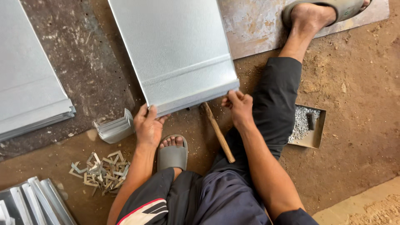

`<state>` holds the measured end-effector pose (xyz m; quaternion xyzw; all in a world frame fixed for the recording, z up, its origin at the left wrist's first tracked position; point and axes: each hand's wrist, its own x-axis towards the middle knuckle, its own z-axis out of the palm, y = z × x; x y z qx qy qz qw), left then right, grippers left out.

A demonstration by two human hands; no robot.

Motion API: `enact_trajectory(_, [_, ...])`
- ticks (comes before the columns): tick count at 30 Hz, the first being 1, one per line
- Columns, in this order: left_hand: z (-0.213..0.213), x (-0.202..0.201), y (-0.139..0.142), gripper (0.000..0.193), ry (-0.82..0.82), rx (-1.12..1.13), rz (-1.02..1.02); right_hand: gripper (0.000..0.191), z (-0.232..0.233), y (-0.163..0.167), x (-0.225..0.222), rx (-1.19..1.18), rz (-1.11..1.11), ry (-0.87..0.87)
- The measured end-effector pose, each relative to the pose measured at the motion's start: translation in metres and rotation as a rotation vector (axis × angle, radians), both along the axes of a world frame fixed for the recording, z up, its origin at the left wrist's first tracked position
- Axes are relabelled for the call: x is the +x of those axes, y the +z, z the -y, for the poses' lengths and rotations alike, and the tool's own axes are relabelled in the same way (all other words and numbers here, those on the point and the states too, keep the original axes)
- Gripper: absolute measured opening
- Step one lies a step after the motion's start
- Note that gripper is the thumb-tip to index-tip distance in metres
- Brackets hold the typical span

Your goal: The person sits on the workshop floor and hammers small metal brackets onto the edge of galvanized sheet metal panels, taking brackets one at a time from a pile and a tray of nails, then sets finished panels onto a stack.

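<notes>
Fingers of the left hand curl over the near left corner of the large, flat grey galvanised metal sheet lying on the dirt floor. Right of it, a wooden hammer handle lies under the sheet's edge. Further right, the right hand pinches the sheet's near right corner.

Two hands, the left hand and the right hand, grip one galvanised metal sheet. One wooden hammer handle lies near. Two grey sandals: one near, one far right. One metal tray of rivets at right. One pile of small metal clips at left, too many to count.
</notes>
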<state>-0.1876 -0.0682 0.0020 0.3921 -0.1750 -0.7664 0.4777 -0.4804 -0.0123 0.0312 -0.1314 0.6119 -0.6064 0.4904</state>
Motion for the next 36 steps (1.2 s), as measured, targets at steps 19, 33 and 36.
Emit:
enact_trajectory(19, [-0.037, 0.138, 0.007, 0.033, -0.045, -0.947, 1.924, 0.049, -0.063, -0.026, 0.05, 0.318, -0.717, 0.763])
enact_trajectory(33, [-0.046, 0.15, 0.019, 0.02, -0.157, -0.976, 1.833, 0.041, -0.054, -0.021, 0.049, 0.454, -0.549, 0.794])
enact_trajectory(36, [-0.041, 0.151, 0.022, 0.014, -0.164, -1.006, 1.715, 0.043, -0.049, -0.015, 0.049, 0.472, -0.558, 0.783])
